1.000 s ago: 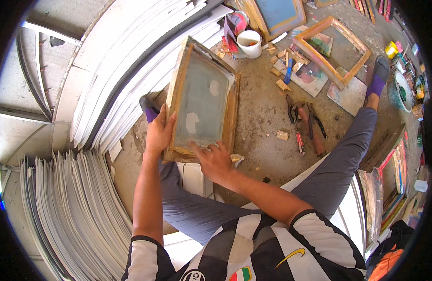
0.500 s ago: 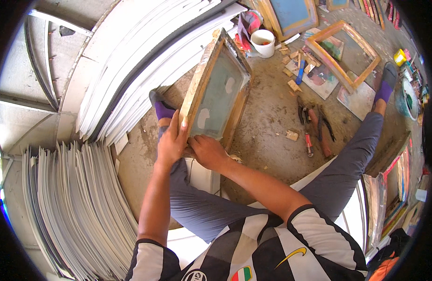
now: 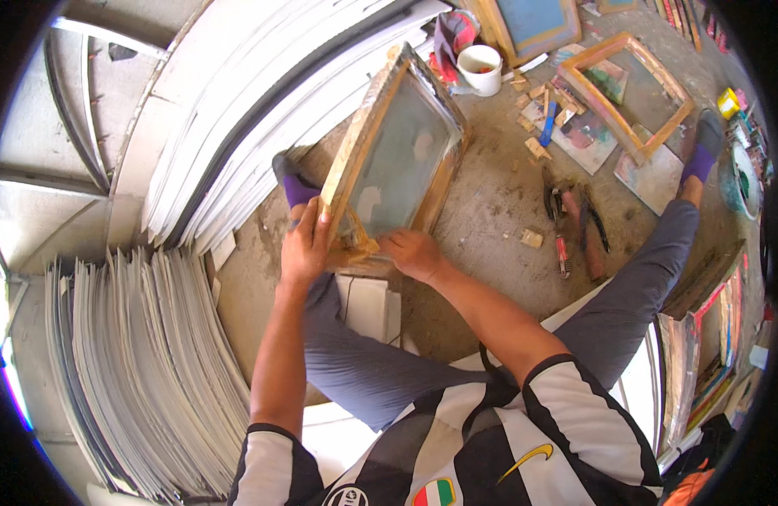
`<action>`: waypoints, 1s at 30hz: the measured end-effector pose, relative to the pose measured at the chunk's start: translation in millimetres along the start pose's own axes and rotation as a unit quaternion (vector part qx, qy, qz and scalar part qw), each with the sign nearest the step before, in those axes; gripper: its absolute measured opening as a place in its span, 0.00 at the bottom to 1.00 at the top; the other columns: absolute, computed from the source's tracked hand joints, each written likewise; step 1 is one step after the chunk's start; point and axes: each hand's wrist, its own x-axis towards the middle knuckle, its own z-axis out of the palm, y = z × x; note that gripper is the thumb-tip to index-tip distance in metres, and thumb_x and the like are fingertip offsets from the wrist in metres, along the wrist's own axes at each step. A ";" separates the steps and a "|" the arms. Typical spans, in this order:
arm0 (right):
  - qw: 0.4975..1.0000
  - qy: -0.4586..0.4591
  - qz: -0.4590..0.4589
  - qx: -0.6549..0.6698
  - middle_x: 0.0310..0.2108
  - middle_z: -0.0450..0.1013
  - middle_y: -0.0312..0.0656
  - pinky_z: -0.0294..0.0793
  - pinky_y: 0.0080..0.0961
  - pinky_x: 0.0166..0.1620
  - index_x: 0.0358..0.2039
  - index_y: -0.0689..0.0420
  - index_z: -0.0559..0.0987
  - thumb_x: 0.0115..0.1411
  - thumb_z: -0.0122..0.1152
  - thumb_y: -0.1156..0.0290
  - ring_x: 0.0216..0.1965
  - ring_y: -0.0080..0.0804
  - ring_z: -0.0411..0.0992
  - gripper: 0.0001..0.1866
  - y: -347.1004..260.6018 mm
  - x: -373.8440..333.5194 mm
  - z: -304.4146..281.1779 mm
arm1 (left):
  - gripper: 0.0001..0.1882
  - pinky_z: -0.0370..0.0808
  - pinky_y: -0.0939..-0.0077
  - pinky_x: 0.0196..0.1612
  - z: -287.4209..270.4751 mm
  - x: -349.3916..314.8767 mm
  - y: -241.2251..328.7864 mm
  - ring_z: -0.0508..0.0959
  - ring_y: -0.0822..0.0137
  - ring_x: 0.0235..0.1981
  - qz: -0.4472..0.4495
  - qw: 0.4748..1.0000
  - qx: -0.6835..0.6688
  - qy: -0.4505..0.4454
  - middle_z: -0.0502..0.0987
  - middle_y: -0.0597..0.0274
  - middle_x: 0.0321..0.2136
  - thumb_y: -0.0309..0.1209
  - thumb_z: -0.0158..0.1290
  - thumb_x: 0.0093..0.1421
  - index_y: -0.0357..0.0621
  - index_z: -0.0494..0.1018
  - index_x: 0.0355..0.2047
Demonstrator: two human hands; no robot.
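Gripping the near end of a wooden screen frame, both hands held it tilted up on edge above the dusty floor, just beyond the person's knees. The left hand was curled around the frame's left rail near the lower corner, while the right hand closed over the bottom rail beside it, so both were equally near. The frame's long axis ran away from the hands, up and slightly right, toward a white cup; its mesh face pointed to the right, toward the pliers.
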 end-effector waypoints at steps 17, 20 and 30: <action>0.828 -0.157 0.516 0.154 0.36 0.80 0.58 0.76 0.50 0.44 0.46 0.59 0.81 0.55 0.58 0.34 0.41 0.57 0.79 0.38 -52.7 60.2 -32.2 | 0.25 0.77 0.50 0.40 -6.0 -0.3 21.3 0.80 0.42 0.40 0.117 0.988 0.097 -0.013 0.81 0.49 0.39 0.53 0.43 0.69 0.53 0.69 0.59; 0.831 -0.138 0.502 0.193 0.35 0.80 0.59 0.76 0.51 0.44 0.43 0.61 0.82 0.55 0.59 0.38 0.41 0.59 0.79 0.34 -42.2 69.2 -23.1 | 0.26 0.76 0.48 0.38 -4.6 4.6 25.3 0.79 0.40 0.39 0.104 0.983 0.147 -0.022 0.80 0.44 0.33 0.55 0.44 0.68 0.49 0.69 0.55; 0.805 -0.157 0.486 0.303 0.36 0.79 0.62 0.74 0.49 0.43 0.34 0.64 0.83 0.59 0.66 0.51 0.42 0.60 0.78 0.23 -34.2 54.8 -6.0 | 0.28 0.74 0.42 0.35 4.9 13.2 18.4 0.80 0.34 0.35 0.056 0.974 0.218 -0.041 0.80 0.38 0.31 0.57 0.50 0.65 0.45 0.66 0.49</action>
